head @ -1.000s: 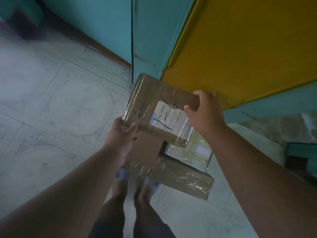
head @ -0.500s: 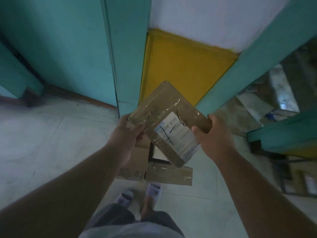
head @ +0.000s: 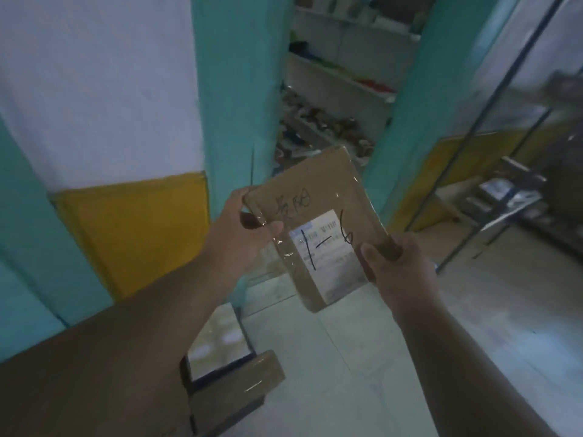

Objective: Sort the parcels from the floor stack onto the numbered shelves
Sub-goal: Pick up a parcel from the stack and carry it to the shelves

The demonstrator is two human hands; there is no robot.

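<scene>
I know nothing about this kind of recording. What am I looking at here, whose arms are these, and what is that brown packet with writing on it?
There is no machine here. A person wears a camera on their head, so you see their own arms reaching forward. The left hand and the right hand each grip an edge of a flat cardboard parcel wrapped in clear tape. On its white label someone has written "1-6" in marker, probably a shelf number. Lower down, more taped parcels lie stacked on the tiled floor. On the right stands a metal shelf rack, too blurred to read any numbers.
</scene>
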